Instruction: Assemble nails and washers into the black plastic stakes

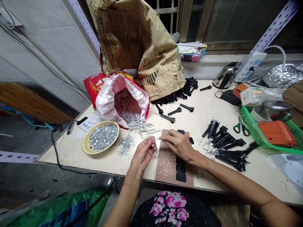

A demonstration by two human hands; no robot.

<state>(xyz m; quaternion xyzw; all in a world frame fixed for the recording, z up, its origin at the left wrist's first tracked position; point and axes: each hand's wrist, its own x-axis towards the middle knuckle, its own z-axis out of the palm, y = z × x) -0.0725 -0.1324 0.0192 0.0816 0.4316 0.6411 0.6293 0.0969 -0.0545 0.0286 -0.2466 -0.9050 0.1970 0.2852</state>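
Just above the table, my left hand point(144, 153) is closed in a pinch at the tip of a thin metal nail point(157, 138); whatever tiny piece sits between its fingertips is too small to name. From the other side my right hand point(177, 145) grips that nail, over a brown board point(163, 175) with black pads point(181, 177) and small pale crumbs on it. Left of my hands lie a heap of small metal washers point(126, 145) and a yellow plate point(83, 147) full of more washers. Loose nails point(139, 123) spill from a red and white bag point(105, 104).
A large brown paper sack point(163, 63) stands behind, black plastic pieces point(187, 88) beside it. Several black tools with metal tips point(222, 138) lie to the right. Beyond them are scissors point(241, 127), a green basket point(255, 135) and a kettle point(224, 75).
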